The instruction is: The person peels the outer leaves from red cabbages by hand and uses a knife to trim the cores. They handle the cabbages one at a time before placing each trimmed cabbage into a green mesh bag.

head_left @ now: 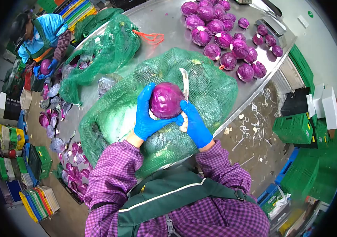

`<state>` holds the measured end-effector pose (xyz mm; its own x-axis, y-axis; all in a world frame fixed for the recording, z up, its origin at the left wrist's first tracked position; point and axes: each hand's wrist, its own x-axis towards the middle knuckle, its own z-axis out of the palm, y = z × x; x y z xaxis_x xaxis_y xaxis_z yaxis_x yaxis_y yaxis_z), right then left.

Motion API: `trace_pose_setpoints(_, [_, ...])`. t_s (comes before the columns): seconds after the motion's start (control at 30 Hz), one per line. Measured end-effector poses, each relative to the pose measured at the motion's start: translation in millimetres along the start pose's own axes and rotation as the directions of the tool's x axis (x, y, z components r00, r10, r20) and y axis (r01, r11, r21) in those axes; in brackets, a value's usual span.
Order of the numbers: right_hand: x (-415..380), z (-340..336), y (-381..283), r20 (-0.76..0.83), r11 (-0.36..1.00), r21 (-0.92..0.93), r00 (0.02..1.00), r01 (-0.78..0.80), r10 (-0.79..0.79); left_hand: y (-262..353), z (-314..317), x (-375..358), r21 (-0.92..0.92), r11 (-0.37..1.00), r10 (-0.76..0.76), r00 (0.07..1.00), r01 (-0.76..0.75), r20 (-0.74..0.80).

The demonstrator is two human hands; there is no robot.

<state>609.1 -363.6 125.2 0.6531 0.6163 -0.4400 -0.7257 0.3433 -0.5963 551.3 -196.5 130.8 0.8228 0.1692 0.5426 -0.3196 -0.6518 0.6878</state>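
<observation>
A trimmed red cabbage (166, 100) with a shiny purple surface rests in my left hand (146, 119), whose gloved fingers are wrapped round its left side and underside. My right hand (197, 125), also in a blue glove, is closed round the pale handle of a knife (185, 81). The knife's curved blade points away from me, just right of the cabbage. My right fingertips are at the cabbage's lower right edge. Beneath both hands lies a green mesh sack (212, 89) with cabbages inside, spread on the metal table (158, 23).
Several peeled red cabbages (216, 26) are grouped at the table's far right. Another green mesh sack (115, 43) lies left. A co-worker (44, 33) holds a cabbage at far left. Loose leaves (75, 173) lie along the left; green crates (293, 128) stand right.
</observation>
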Motion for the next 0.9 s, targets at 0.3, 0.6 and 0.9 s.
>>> trace_pose_setpoints(0.3, [-19.8,-12.8,4.1,0.091,0.975,-0.001,0.971,0.221,-0.220,12.3,12.0,-4.8,-0.104,0.994,-0.036,0.999,0.038,0.017])
trace_pose_setpoints(0.6, [-26.1,-12.3,-9.5,0.092,0.915,-0.118,0.922,0.386,-0.377,23.1,23.6,-0.7,-0.217,0.976,-0.037,0.999,0.029,-0.032])
trace_pose_setpoints(0.9, [10.2,-50.8,-58.9,-0.087,0.874,0.421,0.970,0.244,-0.228,35.6,7.8,-21.3,-0.254,0.915,-0.279,0.947,0.313,0.162])
